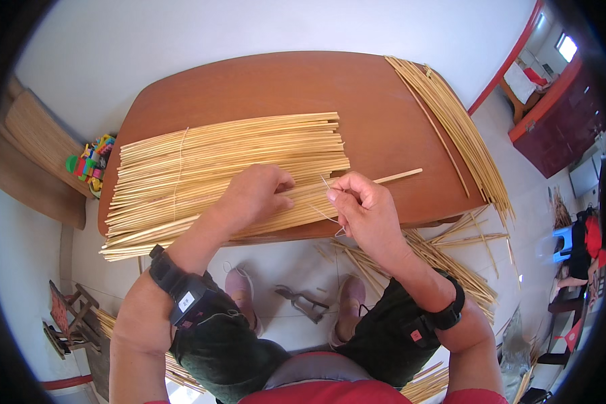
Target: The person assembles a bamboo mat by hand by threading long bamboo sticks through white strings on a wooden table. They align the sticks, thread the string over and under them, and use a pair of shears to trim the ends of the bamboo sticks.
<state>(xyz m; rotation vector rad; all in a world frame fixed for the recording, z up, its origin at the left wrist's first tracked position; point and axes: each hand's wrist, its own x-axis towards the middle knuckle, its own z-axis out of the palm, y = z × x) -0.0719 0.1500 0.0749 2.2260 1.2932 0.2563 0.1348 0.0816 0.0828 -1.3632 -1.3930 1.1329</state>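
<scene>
A mat of straw-coloured stalks (236, 151), laid side by side, covers the left front of the brown table (269, 81). A pale thread (180, 172) crosses it near its left end. My left hand (256, 192) rests on the mat's near part, fingers curled over the stalks, thumb toward the right; the fingertips are partly hidden. Just right of it, my right hand (363, 205) pinches a thin needle (325, 181) between thumb and forefinger. White thread (324, 215) loops below these fingers. One longer stalk (404, 176) sticks out past the mat, behind my right hand.
Long loose stalks (451, 121) lie along the table's right end, some overhanging. More stalks (451, 269) are heaped on the floor at right. Pruning shears (303, 303) lie between my feet. A small wooden chair (77, 316) stands at left, colourful toy blocks (94, 161) beside the table.
</scene>
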